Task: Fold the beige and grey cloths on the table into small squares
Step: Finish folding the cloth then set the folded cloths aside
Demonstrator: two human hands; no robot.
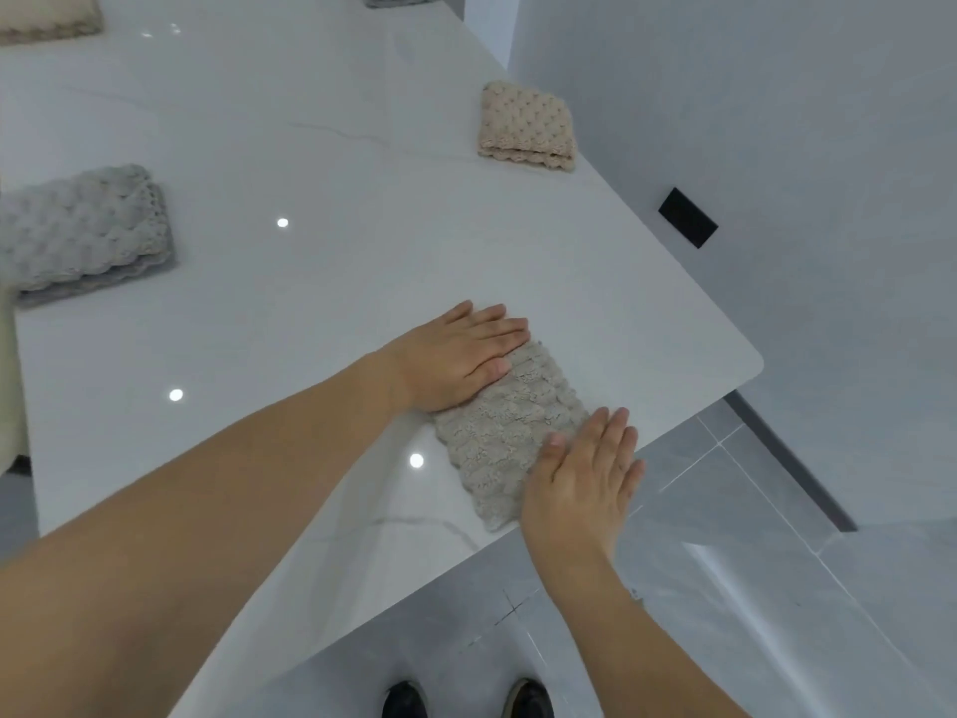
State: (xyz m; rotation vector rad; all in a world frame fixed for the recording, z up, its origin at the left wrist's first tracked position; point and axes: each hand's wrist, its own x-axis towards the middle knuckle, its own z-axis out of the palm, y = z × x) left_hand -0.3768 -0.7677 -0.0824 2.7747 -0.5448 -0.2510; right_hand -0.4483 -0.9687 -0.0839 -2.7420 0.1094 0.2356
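Right hand [582,484] and left hand [458,357] press flat, fingers straight, on a beige cloth [510,430] at the counter [310,313] edge, apparently mid-fold. Farther off, a grey square [85,233] and beige square [527,128] look finished.

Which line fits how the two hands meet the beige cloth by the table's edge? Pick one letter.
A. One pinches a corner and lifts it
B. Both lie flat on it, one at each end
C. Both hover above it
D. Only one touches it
B: the left hand and the right hand both press with straight fingers on opposite ends of the beige cloth, which lies flat on the table.
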